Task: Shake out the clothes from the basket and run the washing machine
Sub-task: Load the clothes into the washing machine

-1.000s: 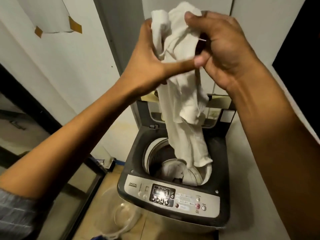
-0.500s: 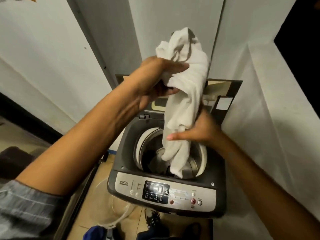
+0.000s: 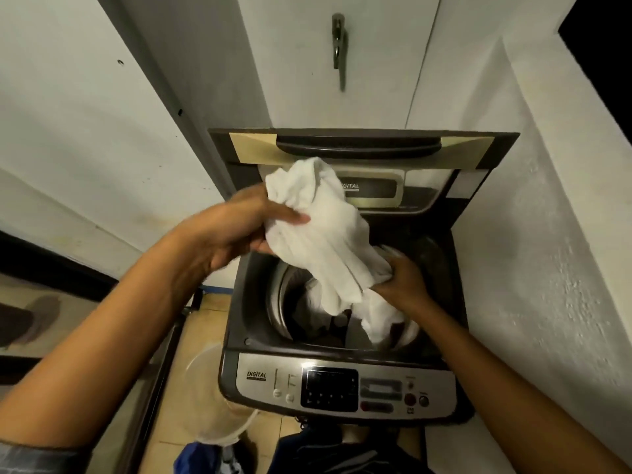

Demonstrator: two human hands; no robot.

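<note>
**White garment going into the drum**

L hand grips the bunched top of the white garment, thumb pinched over the cloth. R hand clutches its lower part just over the washing machine opening, lid up behind. Garment's tail hangs down into the drum, other clothes visible inside. Risks, as I judge: cloth looks wadded, not shaken loose, so it may drop in as a clump & wash badly; an edge could drape over the rim & get caught when the lid shuts. Panel buttons not yet touched
</note>
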